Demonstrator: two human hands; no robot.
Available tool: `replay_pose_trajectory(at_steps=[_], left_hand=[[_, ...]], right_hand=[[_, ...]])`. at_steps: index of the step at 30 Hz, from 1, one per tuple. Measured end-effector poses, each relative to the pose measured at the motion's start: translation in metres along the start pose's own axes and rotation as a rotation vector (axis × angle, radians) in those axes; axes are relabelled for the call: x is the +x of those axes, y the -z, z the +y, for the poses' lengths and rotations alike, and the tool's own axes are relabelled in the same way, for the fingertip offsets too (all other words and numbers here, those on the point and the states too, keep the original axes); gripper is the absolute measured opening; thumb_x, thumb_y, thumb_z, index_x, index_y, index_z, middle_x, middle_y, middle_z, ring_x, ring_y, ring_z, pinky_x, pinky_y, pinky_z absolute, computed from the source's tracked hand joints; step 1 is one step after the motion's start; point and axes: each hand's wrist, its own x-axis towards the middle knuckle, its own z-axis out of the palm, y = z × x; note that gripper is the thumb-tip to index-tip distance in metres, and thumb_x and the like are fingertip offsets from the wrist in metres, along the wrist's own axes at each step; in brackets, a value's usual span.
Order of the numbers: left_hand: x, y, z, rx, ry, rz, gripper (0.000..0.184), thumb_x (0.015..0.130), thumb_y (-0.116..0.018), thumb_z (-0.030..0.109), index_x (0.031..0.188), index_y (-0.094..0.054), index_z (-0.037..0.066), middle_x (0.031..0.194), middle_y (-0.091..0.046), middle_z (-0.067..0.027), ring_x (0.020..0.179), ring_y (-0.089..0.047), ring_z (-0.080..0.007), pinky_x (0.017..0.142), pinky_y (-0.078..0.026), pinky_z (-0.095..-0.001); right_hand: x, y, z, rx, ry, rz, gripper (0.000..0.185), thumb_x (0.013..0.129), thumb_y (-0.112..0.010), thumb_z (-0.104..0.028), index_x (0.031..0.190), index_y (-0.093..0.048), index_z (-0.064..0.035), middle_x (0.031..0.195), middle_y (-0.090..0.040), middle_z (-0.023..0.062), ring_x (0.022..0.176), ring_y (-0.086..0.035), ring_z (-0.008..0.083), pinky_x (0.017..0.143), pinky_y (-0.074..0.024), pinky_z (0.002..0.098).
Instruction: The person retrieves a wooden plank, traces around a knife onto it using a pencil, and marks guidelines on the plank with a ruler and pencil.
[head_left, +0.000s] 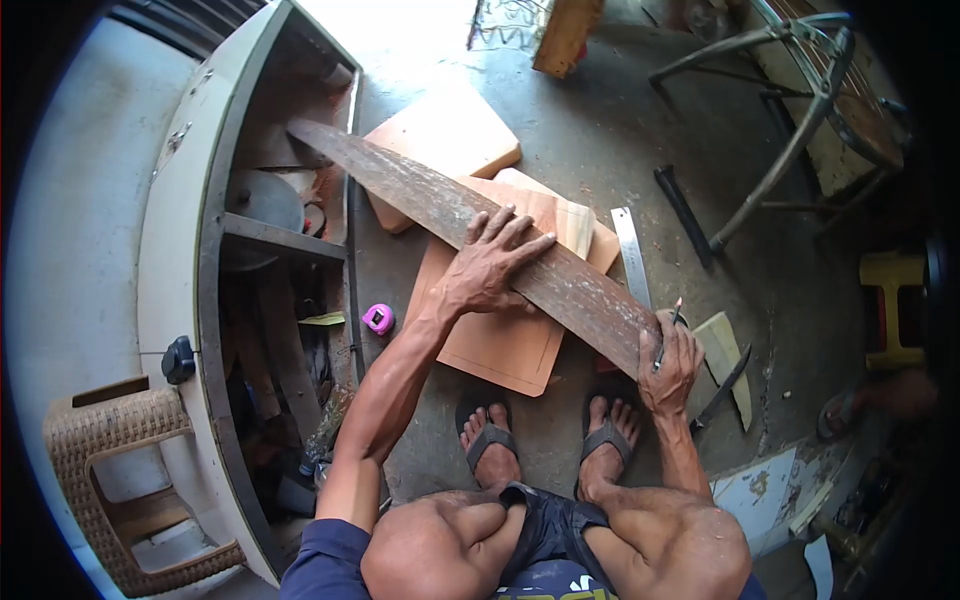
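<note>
Evidently pinned from above: the weathered plank [590,300], laid slantwise across the orange boards [500,350], far end at the cabinet [285,235] opening, contact there impossible to tell. Left hand [492,262] spread wide and flat on the plank's middle; right hand [673,368] curled at the near end, pencil [677,306] held between the fingers. Likeliest trouble — a sideways skid or swivel of the plank, from uneven pressure between the two hands, or from those boards shifting underneath. Also possible: a knock of the far end against the cabinet frame, from any swing at the near end. Worth minding too — the knife [722,390] lying near the right hand, a likely nick from any careless reach.
</note>
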Motion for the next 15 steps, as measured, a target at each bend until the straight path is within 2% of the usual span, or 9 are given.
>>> replay_pose_trajectory(at_steps=[2,8,11,13,15], left_hand=[[0.0,-0.004,0.002,-0.011,0.013,0.087,0.12,0.06,-0.096,0.059,0.163,-0.042,0.032,0.165,-0.039,-0.021,0.159,-0.023,-0.0455,0.127,-0.013,-0.0629],[0.011,-0.009,0.008,0.022,0.022,0.11,0.119,0.056,-0.096,0.061,0.161,-0.047,0.029,0.161,-0.041,-0.0192,0.156,-0.027,-0.0454,0.125,-0.015,-0.0625],[0.021,-0.017,0.025,0.039,-0.01,0.157,0.118,0.056,-0.094,0.064,0.159,-0.05,0.028,0.158,-0.044,-0.019,0.152,-0.031,-0.0447,0.123,-0.017,-0.062],[0.026,-0.025,0.037,0.04,-0.029,0.205,0.117,0.056,-0.093,0.066,0.158,-0.051,0.027,0.156,-0.045,-0.0188,0.149,-0.034,-0.044,0.122,-0.018,-0.0615],[0.029,-0.032,0.056,0.035,-0.001,0.251,0.117,0.055,-0.09,0.071,0.156,-0.053,0.026,0.151,-0.047,-0.0183,0.144,-0.037,-0.0416,0.119,-0.02,-0.0607]], right_hand=[[0.002,-0.001,0.007,0.013,-0.01,0.012,0.042,0.1,-0.071,-0.026,0.136,-0.065,-0.0045,0.123,-0.071,0.0153,0.118,-0.064,0.0338,0.106,-0.0417,0.0493],[0.013,0.002,0.022,0.044,0.017,0.115,0.035,0.1,-0.07,-0.019,0.131,-0.068,-0.0036,0.112,-0.072,0.0175,0.106,-0.066,0.0362,0.099,-0.0462,0.0485],[0.015,0.005,0.049,0.054,-0.022,0.128,0.034,0.101,-0.069,-0.019,0.131,-0.068,-0.0038,0.112,-0.072,0.0176,0.107,-0.066,0.0364,0.1,-0.0462,0.049],[0.021,0.009,0.069,0.022,-0.056,0.151,0.032,0.101,-0.068,-0.018,0.13,-0.069,-0.0037,0.112,-0.072,0.0169,0.107,-0.066,0.0357,0.099,-0.0469,0.0478],[0.026,0.02,0.083,-0.168,-0.011,0.263,0.033,0.101,-0.068,-0.018,0.13,-0.069,-0.0041,0.114,-0.072,0.0147,0.107,-0.067,0.0348,0.097,-0.0482,0.0462]])
